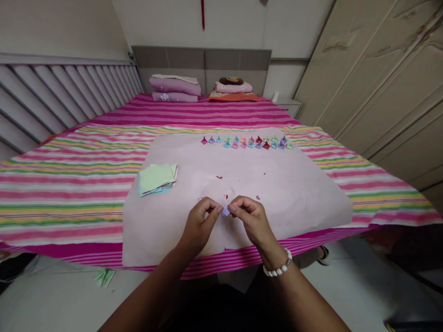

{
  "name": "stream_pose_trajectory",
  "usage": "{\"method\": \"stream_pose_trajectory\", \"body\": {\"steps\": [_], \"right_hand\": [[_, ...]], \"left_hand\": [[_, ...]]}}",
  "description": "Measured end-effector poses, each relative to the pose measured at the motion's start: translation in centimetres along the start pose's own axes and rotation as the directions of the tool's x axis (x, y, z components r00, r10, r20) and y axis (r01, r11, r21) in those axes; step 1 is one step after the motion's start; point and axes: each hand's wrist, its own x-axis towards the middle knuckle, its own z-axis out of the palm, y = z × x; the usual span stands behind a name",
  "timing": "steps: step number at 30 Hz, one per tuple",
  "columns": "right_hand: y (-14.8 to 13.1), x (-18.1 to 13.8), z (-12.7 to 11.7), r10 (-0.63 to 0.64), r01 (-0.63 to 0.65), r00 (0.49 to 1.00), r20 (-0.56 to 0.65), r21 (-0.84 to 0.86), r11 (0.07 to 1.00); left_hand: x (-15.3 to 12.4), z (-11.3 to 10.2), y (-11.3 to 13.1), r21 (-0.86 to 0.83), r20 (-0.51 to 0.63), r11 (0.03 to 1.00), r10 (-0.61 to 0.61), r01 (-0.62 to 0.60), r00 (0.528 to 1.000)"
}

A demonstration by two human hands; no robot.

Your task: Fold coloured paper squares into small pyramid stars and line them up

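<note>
Between my two hands is a small piece of folded purple paper (226,211), held over the near part of a pale sheet (187,157). My left hand (205,220) pinches its left side between thumb and forefinger. On the other side, my right hand (249,216) pinches its right edge; a white bead bracelet circles that wrist. Much of the paper is hidden by the fingertips, so its exact folds cannot be made out. Tiny red scraps (226,197) lie on the sheet just beyond my fingers.
Folded paper pieces (266,145) in many colours stand in rows at the sheet's far side. A stack of green and blue paper (157,178) lies on the left. The striped bed (69,184) carries everything. Green paper (104,277) is on the floor.
</note>
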Motion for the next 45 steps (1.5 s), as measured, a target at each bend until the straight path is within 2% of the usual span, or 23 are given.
{"method": "stream_pose_trajectory", "body": {"steps": [3,5,11,14,19,22,24,27,30,33,35,41,45], "right_hand": [[0.1,0.0,0.1,0.017,-0.017,0.999,-0.047,0.000,1.000],[0.2,0.0,0.1,0.033,-0.033,0.998,-0.060,0.002,0.999],[0.0,-0.1,-0.1,0.109,-0.098,0.989,0.098,-0.104,0.990],[0.0,-0.1,-0.2,0.103,-0.085,0.987,0.127,-0.141,0.986],[0.8,-0.1,0.2,0.116,-0.108,0.991,0.061,-0.119,0.987],[1.5,-0.1,0.5,0.188,-0.188,0.982,-0.030,0.000,0.982],[1.8,0.1,0.6,0.262,-0.255,0.962,-0.072,0.087,0.963],[2.0,0.4,0.2,0.372,-0.355,0.926,-0.066,0.186,0.916],[2.1,0.7,-0.3,0.436,-0.410,0.899,-0.050,0.260,0.874],[2.3,0.9,-0.5,0.466,-0.442,0.885,-0.021,0.281,0.852],[2.4,1.1,-0.4,0.484,-0.464,0.875,-0.002,0.279,0.841],[3.2,2.4,-0.4,0.485,-0.487,0.873,0.047,0.150,0.861],[4.6,3.7,-0.7,0.449,-0.450,0.893,0.023,0.057,0.891]], "left_hand": [[0.2,0.2,-0.4,-0.115,0.003,0.976,-0.188,0.187,0.982],[0.3,0.2,-0.6,-0.145,0.028,0.959,-0.242,0.244,0.970],[0.3,0.0,-0.5,-0.076,0.085,0.972,-0.218,0.224,0.972],[0.3,0.2,-0.6,-0.072,0.121,0.967,-0.233,0.242,0.965],[0.3,0.7,-1.1,-0.146,0.102,0.936,-0.308,0.321,0.946],[0.5,1.2,-1.7,-0.250,0.059,0.887,-0.385,0.387,0.921],[0.6,1.3,-2.1,-0.258,0.066,0.874,-0.408,0.411,0.910],[0.5,0.9,-2.5,-0.174,0.034,0.929,-0.326,0.327,0.945],[0.4,0.2,-2.6,-0.038,-0.043,0.997,-0.068,0.067,0.997],[0.6,-0.4,-2.7,0.069,0.054,0.987,0.142,-0.145,0.988],[0.9,-0.6,-2.8,0.108,0.121,0.975,0.183,-0.196,0.976],[2.2,-0.9,-3.8,0.184,0.210,0.956,0.190,-0.230,0.959],[3.5,-0.9,-5.3,0.179,0.198,0.958,0.188,-0.224,0.962]]}}
